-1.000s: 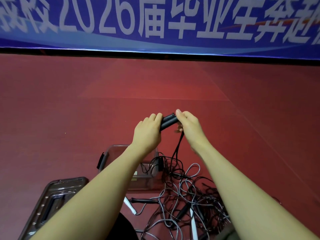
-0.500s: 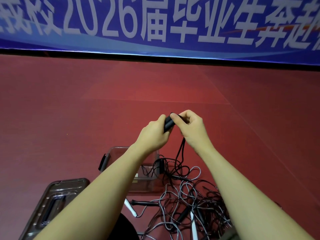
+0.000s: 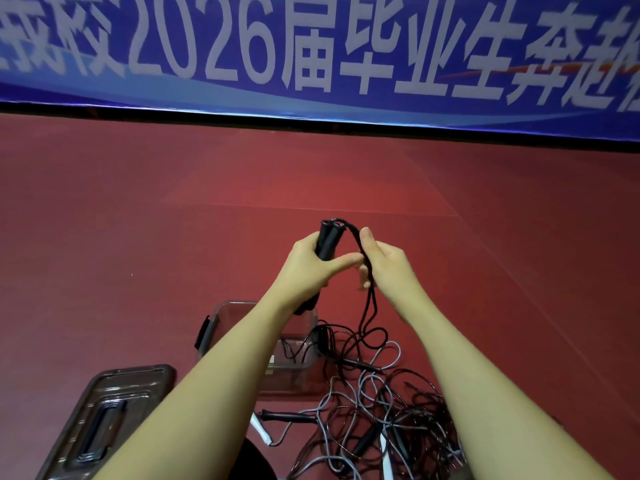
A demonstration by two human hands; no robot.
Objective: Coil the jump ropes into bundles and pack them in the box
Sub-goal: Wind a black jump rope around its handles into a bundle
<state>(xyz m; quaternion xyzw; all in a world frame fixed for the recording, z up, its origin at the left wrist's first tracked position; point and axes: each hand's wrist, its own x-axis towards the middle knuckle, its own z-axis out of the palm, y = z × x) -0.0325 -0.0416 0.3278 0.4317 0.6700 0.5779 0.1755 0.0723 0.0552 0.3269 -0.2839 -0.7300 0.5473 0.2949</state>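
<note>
A dark red floor (image 3: 145, 258) fills most of the view, smooth and matte, with faint straight seams crossing it at the far middle and running diagonally down the right side. Along the far edge hangs a wide blue banner (image 3: 311, 46) with large pale characters, among them the digits 2026, and a lighter blue curved band near its lower edge. An orange streak shows at the banner's far right. A thin black strip (image 3: 242, 116) runs below the banner, where it meets the floor.
</note>
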